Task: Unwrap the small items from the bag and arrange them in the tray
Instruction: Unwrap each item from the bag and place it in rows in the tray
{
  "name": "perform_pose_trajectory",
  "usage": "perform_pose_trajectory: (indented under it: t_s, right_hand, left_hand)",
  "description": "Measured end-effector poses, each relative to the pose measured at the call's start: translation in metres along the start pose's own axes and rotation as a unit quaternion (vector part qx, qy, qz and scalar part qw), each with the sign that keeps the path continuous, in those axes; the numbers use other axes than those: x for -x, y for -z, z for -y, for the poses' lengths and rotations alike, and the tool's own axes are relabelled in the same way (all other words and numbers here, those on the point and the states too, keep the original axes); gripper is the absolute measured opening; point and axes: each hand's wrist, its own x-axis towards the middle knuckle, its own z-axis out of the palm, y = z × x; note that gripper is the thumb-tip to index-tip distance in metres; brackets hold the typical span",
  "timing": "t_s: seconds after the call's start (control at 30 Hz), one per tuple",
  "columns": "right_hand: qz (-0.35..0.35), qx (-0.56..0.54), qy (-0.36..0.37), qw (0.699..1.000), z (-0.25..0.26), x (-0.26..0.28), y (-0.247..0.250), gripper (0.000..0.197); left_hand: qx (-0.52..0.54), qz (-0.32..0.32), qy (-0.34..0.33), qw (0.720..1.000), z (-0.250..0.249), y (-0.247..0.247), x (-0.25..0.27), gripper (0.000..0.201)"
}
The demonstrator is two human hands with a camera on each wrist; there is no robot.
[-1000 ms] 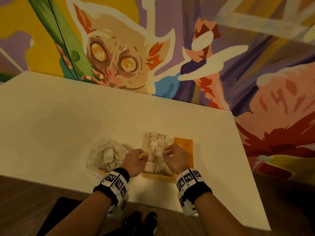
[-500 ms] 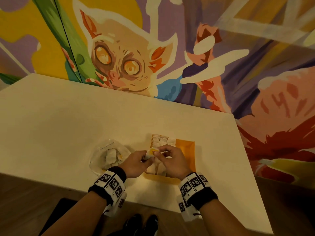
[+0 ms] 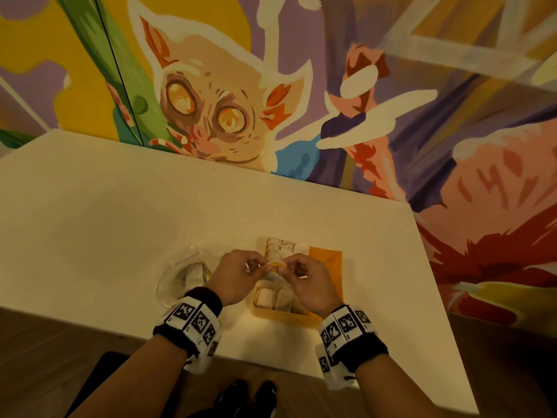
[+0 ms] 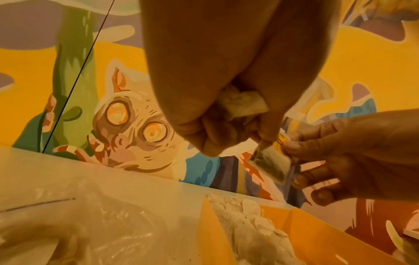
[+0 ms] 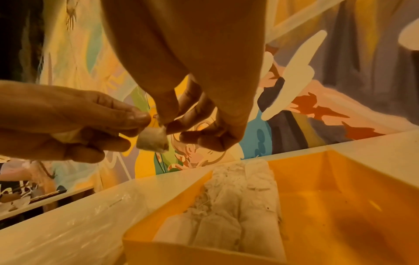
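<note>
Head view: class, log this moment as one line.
left hand: pinches tea bag | right hand: pinches same tea bag | tray: partly filled | plastic bag: left of tray

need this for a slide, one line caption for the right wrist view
Both hands, left hand and right hand, pinch a small white sachet above the orange plastic tray.

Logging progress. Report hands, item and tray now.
Both hands, left hand and right hand, pinch one small item over the tray. Tray's left side filled. Plastic bag alongside, nothing blocking.
</note>
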Motion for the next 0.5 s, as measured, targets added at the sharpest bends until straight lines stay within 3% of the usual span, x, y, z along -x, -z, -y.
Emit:
perform_pose_trajectory:
  t_s: [0.23, 0.4, 0.5]
  right_hand:
    - [-0.017, -0.031, -0.03, 0.999, 0.002, -0.0001, -0.0023, 0.019]
    - [0.011, -0.029, -0.015, 0.999, 0.0064, 0.0016, -0.0018, 0.006]
    - [0.017, -0.004, -0.006, 1.0, 0.0073, 0.0004, -0.0007, 0.012]
  left_hand:
    - [-0.038, 0.006, -0.008, 0.999, 0.0016, 0.0054, -0.0017, 0.01]
    - [-0.027, 0.006, -0.003, 1.0, -0.0024, 0.0055, -0.0037, 0.004]
    - [-0.019, 0.014, -0.004, 1.0, -0.0069, 0.0052, -0.0036, 0.003]
